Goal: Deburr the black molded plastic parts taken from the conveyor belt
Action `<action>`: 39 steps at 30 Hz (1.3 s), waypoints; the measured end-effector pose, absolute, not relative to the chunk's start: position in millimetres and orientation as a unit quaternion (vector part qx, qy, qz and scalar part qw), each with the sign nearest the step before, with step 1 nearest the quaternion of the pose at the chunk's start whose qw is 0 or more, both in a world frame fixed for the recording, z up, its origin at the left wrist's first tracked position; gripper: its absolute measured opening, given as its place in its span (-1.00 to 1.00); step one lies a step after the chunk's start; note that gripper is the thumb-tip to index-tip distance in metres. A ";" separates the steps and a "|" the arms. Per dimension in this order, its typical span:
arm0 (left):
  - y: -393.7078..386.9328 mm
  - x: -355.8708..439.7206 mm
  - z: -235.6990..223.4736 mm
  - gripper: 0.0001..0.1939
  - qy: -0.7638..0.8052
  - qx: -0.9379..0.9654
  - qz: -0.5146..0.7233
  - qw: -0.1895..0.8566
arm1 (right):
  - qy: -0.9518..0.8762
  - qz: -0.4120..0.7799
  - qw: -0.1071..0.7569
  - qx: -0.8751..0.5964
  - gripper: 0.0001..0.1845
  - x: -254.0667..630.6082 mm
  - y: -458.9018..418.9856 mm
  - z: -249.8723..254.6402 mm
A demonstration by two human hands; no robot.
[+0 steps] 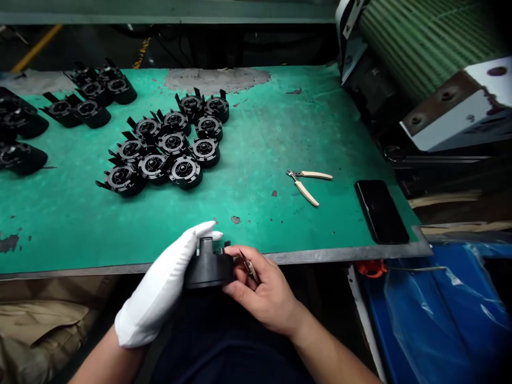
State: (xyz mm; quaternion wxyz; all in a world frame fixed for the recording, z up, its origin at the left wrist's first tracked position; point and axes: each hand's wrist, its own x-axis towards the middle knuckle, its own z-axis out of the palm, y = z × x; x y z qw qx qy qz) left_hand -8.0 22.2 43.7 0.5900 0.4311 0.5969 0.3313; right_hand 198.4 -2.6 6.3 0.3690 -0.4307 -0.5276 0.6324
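My left hand, in a white glove, is wrapped around a black round plastic part held just off the near edge of the green table. My bare right hand touches the part's right side and pinches a small thin metal blade or tool between thumb and fingers. A cluster of several similar black round parts lies on the table mat at the left centre. Cream-handled cutting pliers lie open on the mat to the right of the parts.
A black phone lies near the table's right front corner. More black parts sit at the far left. A machine with a green ribbed roller stands at the right. Blue plastic sheeting covers a bin lower right.
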 end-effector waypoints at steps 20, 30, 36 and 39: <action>-13.4 12.0 -1.3 -0.65 0.560 0.770 0.238 0.190 | -0.450 0.678 0.304 -0.495 -0.48 219.6 -40.5 -47.1; -16.0 10.1 -9.5 -0.56 0.555 0.763 0.259 0.204 | -0.462 0.686 0.270 -0.493 -0.49 226.5 -34.3 -56.7; -17.6 8.0 -13.0 -0.51 0.549 0.759 0.268 0.223 | -0.436 0.694 0.270 -0.505 -0.47 218.6 -32.4 -53.3; -17.6 7.1 -13.4 -0.50 0.545 0.761 0.273 0.224 | -0.429 0.692 0.283 -0.507 -0.47 215.2 -34.2 -52.7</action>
